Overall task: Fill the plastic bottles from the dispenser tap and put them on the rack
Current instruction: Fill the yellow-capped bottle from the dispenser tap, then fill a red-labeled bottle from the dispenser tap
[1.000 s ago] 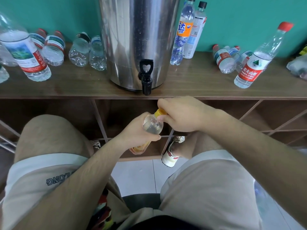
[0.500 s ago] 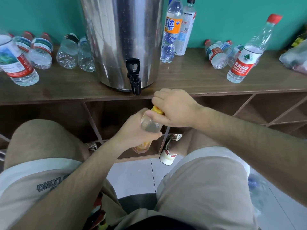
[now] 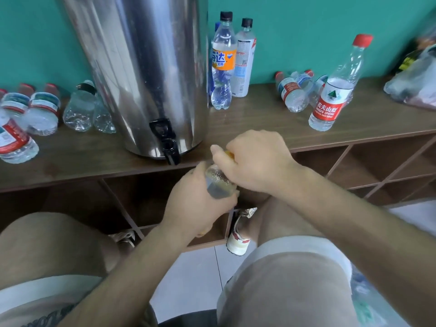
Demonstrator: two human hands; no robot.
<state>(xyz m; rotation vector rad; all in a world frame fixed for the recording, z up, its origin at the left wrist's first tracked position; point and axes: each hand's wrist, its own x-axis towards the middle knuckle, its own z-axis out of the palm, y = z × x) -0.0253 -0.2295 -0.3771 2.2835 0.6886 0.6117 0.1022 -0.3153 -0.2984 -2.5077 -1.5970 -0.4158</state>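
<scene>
My left hand grips the body of a small clear plastic bottle, tilted, just right of and below the tap. My right hand is curled over the bottle's orange cap. The black tap juts from the base of a tall steel dispenser standing on the wooden rack top. The bottle's lower part is hidden by my left hand.
Several bottles lie left of the dispenser. An orange-labelled bottle and a white-labelled one stand to its right, further right a red-labelled bottle. A plastic bag sits far right. Open wooden cubbies lie under the top.
Both hands have risen with the bottle toward the rack's front edge, and the view has tilted slightly. The right hand stays on the cap.
</scene>
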